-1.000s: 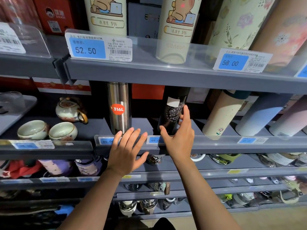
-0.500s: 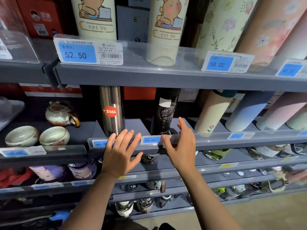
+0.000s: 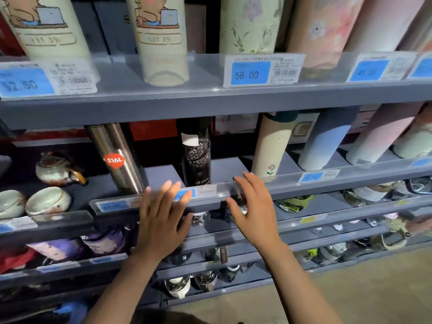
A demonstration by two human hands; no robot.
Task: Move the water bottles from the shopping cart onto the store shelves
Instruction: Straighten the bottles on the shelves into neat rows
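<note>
At the front lip of the middle shelf both hands hang w/ fingers straight and spread, holding nothing. Left hand is before the lip, fingertips over the blue price tag; right hand is just beside it, fingertips at the lip's upper edge. I cannot tell if they touch the lip.

Between the hands, behind the lip, the black bottle stands upright on the shelf, w/ bare shelf floor on both its sides. To its left stands the steel bottle w/ a red "316L" sticker, leaning in the wide lens; to its right the cream bottle, then a blue bottle and a pink one, well apart from the hands.

Left section holds a teapot and two cups. Top shelf carries tall cartoon and flower bottles, cut off at the frame top, w/ a tag "58.00". Lower shelves hold small goods, too blurred to name. Bottle tops in the middle row are hidden behind the top shelf. Beige floor shows at bottom right.
</note>
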